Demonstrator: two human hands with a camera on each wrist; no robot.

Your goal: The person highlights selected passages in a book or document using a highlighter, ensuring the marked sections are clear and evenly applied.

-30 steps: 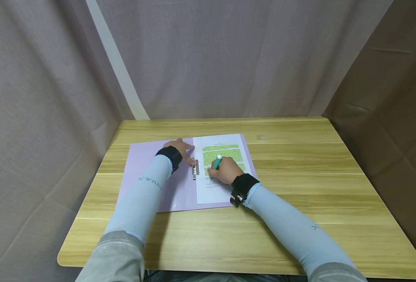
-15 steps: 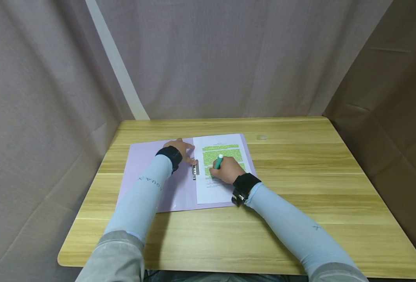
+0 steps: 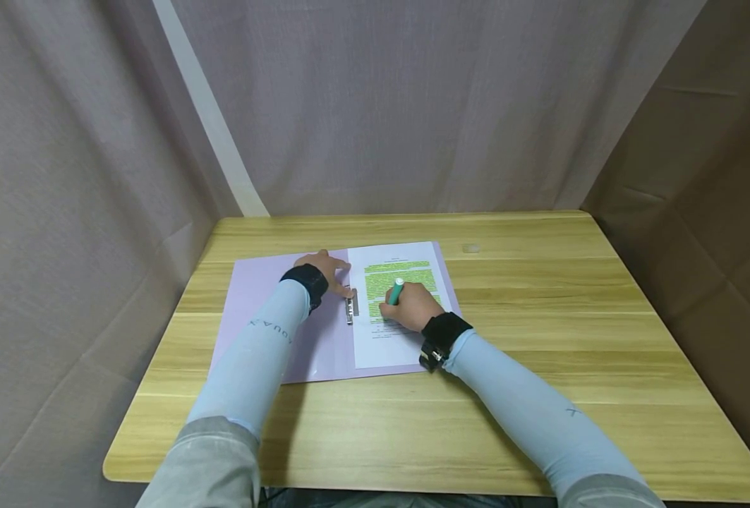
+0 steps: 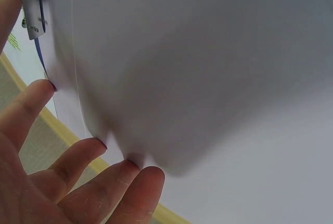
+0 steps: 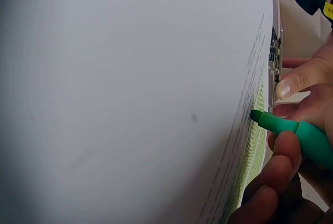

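Right hand [image 3: 409, 305] curled round a green marker [image 3: 396, 290], tip down on the sheet [image 3: 406, 346], at the lower edge of its green-marked lines. Left hand [image 3: 330, 271], fingers straight and flat, pressing on the purple folder [image 3: 254, 296] beside the metal clip [image 3: 351, 307]. Folder open on the tabletop [image 3: 540, 296]. Beyond, grey curtain [image 3: 413, 99].

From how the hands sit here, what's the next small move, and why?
Probably draw the green highlighter along the next unmarked line. The right hand grips it with its tip at the sheet, green marking covers the upper lines, and plain text remains below. The left hand rests flat on the purple folder beside the metal clip.
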